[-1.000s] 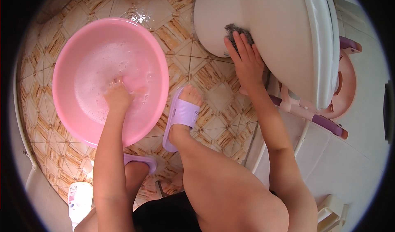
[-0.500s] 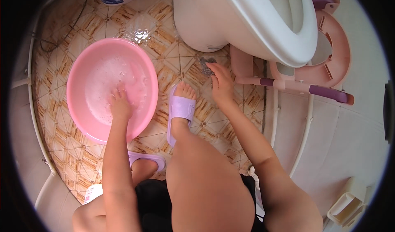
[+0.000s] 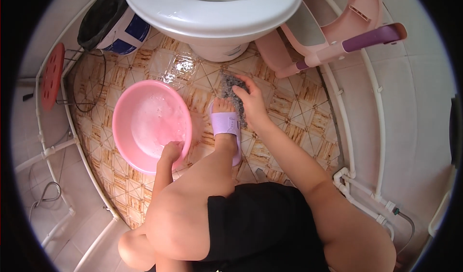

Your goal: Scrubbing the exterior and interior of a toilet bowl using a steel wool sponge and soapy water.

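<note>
A pink basin (image 3: 120, 139) with sudsy water (image 3: 153, 122) stands on the tiled floor. My left hand (image 3: 171, 151) is at its near right rim, fingers curled there as if gripping the edge; the fingertips are partly hidden. My right hand (image 3: 250, 101) holds a grey wiry scouring pad (image 3: 228, 87) that looks like steel wool. It hangs stretched out beside my foot in a lilac slipper (image 3: 226, 123), in front of the white toilet (image 3: 219, 51).
A white and blue bucket with a dark liner (image 3: 126, 33) stands at the far left, near a red round-topped stool (image 3: 53, 76). Right of the toilet is a pink plastic seat frame with purple grips (image 3: 371, 38). White pipes (image 3: 378, 127) run along the walls. The floor near the toilet is wet (image 3: 183, 64).
My left hand has come out of the suds to the basin's near rim. The scouring pad now hangs longer in my right hand. My view has shifted, showing more of the toilet and bucket.
</note>
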A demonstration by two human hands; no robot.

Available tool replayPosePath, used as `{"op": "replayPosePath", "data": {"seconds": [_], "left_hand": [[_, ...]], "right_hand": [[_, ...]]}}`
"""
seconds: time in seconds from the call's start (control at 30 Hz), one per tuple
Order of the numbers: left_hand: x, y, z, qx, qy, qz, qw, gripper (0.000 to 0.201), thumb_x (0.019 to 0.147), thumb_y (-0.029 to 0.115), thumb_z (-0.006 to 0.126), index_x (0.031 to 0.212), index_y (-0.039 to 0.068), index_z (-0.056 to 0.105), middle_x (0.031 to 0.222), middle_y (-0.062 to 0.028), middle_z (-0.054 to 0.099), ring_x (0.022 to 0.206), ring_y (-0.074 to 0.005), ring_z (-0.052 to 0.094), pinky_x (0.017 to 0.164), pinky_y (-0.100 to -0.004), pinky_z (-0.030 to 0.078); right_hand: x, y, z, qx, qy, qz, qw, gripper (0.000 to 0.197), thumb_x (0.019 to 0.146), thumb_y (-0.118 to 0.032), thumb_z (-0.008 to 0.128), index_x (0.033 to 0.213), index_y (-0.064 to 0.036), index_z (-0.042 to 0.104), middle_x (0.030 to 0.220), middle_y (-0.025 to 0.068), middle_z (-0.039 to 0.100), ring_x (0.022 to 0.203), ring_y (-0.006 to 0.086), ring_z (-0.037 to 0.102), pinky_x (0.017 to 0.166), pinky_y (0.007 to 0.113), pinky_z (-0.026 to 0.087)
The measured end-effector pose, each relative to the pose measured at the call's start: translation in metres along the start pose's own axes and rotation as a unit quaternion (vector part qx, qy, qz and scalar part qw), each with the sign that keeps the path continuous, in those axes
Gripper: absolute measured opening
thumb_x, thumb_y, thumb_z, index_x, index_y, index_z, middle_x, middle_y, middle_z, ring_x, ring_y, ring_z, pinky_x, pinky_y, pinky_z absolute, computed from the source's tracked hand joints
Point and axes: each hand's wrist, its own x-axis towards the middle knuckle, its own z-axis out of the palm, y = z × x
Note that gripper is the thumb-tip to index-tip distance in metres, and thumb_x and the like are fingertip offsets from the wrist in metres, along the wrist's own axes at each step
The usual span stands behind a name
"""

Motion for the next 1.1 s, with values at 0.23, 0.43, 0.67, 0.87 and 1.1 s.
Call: {"op": "replayPosePath", "data": {"seconds": [0.23,0.43,0.67,0.87,1.1], "left_hand": [[-0.014,-0.004,0.002,0.023,0.067,-0.013,0.997,0.046,0.093,0.042,0.051,0.096,0.001,0.072,0.093,-0.0258,0.067,0.093,-0.0416,0.064,0.085,-0.0445,0.049],[-0.034,0.003,0.000,0.023,0.131,-0.021,0.991,0.047,0.092,0.044,0.052,0.093,0.001,0.073,0.087,-0.0267,0.067,0.089,-0.0434,0.064,0.082,-0.0460,0.049],[-0.036,0.016,0.003,0.049,0.139,-0.016,0.989,0.047,0.092,0.044,0.053,0.091,0.002,0.073,0.086,-0.0265,0.067,0.086,-0.0436,0.064,0.081,-0.0470,0.050],[-0.030,0.014,-0.001,0.057,0.106,-0.014,0.993,0.046,0.090,0.044,0.054,0.089,0.003,0.073,0.086,-0.0246,0.068,0.085,-0.0407,0.065,0.080,-0.0453,0.050],[-0.029,-0.024,0.005,-0.173,0.134,-0.018,0.976,0.041,0.089,0.038,0.059,0.104,0.002,0.071,0.097,-0.0207,0.070,0.093,-0.0328,0.067,0.085,-0.0388,0.050]], "right_hand": [[0.005,0.038,0.009,0.065,-0.009,0.032,0.997,0.031,0.085,-0.009,0.061,0.115,-0.0009,0.058,0.098,0.0080,0.063,0.085,0.0162,0.059,0.075,0.029,0.049],[0.055,0.023,-0.008,0.244,0.121,0.134,0.953,0.034,0.086,-0.013,0.054,0.120,-0.0043,0.052,0.096,0.0086,0.060,0.081,0.0183,0.060,0.069,0.034,0.053],[0.159,-0.001,0.040,-0.050,0.187,-0.358,0.914,0.053,0.088,-0.015,0.057,0.136,-0.0008,0.041,0.131,0.0189,0.048,0.123,0.0336,0.045,0.107,0.039,0.031],[0.164,0.070,0.006,-0.271,0.134,-0.066,0.951,0.057,0.073,-0.014,0.072,0.122,0.0050,0.049,0.123,0.0240,0.056,0.114,0.0386,0.054,0.096,0.041,0.044],[0.014,0.077,0.137,-0.272,-0.231,-0.257,0.898,0.054,0.075,-0.006,0.069,0.125,-0.0078,0.050,0.118,0.0151,0.059,0.108,0.0305,0.058,0.091,0.037,0.046]]}}
